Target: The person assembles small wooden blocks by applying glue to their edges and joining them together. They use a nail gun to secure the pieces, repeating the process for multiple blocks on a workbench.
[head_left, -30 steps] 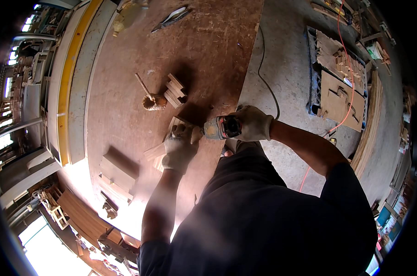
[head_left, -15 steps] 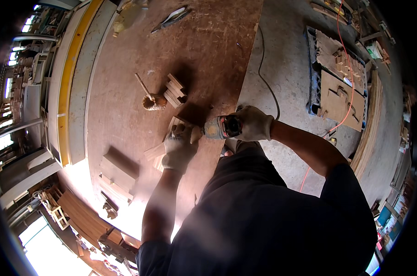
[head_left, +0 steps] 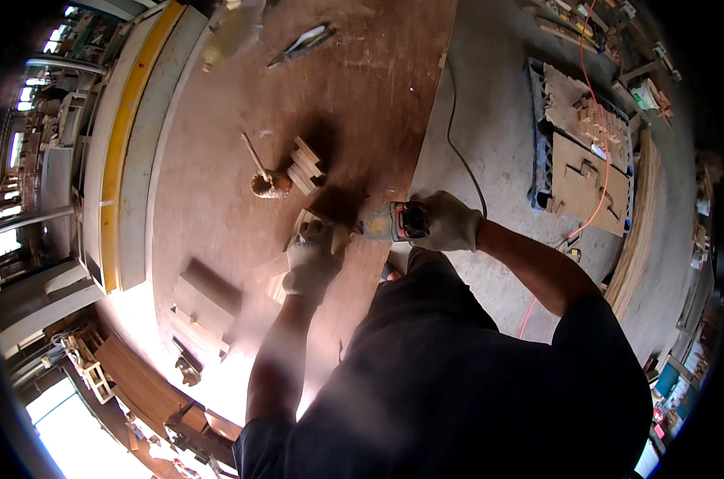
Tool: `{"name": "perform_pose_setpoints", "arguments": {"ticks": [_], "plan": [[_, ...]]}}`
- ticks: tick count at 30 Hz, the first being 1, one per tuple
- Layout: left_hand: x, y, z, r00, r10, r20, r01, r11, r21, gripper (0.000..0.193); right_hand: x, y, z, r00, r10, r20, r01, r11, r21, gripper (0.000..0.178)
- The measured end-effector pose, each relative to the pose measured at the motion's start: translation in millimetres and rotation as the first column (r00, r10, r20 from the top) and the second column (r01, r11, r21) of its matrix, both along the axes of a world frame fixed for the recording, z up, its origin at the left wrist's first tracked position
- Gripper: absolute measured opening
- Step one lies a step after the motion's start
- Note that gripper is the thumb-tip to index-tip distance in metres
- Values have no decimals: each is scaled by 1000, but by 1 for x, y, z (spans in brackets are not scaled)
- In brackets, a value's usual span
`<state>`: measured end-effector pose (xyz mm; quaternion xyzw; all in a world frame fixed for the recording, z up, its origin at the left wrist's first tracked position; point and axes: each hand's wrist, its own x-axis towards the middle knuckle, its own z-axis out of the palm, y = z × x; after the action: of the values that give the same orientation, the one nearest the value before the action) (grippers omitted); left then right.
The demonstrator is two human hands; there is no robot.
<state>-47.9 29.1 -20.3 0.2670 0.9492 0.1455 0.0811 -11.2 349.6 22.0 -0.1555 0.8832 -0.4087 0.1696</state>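
My left hand [head_left: 314, 257], in a pale work glove, is closed on a light wooden piece [head_left: 304, 218] over the brown table. My right hand [head_left: 451, 223], gloved too, grips a corded power drill [head_left: 387, 223] with a grey and red body. The drill lies level, and its narrow front end points left at the wood beside my left fingers. Whether its tip touches the wood I cannot make out. Just beyond my left hand sit a small stack of wooden blocks [head_left: 304, 168] and a round brown pot [head_left: 269, 184] with a stick standing in it.
On the brown tabletop [head_left: 362, 104] larger wooden blocks [head_left: 206, 299] lie at the left. A dark tool [head_left: 302, 44] rests at the far side. A black cord [head_left: 451, 120] runs along the table's right edge. Right of it, a pallet [head_left: 542, 136] carries boards and clamps, crossed by an orange hose [head_left: 605, 160].
My right hand and the drill have shifted slightly to the right, a little away from my left hand. My left hand stays on the wood.
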Motion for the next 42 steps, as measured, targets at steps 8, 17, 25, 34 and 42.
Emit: {"name": "perform_pose_setpoints", "arguments": {"ticks": [8,17,25,34,42], "plan": [[6,-9,-33,999,39,30,-37,996,-86,49,2,35,5,998,-52,-41,53,998,33,29],[6,25,36,998,50,-30,-50,999,-4,96,-67,158,-2,975,-128,-184,121,991,-51,27],[-30,221,102,964,199,-176,-152,957,245,64,-143,225,60,946,-216,240,314,791,-525,35],[-124,354,124,938,150,-313,-3,906,424,27,-230,236,79,803,-113,586,572,424,-702,26],[-204,375,101,847,216,-487,91,842,531,20,-293,267,113,673,-134,727,717,357,-599,28]]}}
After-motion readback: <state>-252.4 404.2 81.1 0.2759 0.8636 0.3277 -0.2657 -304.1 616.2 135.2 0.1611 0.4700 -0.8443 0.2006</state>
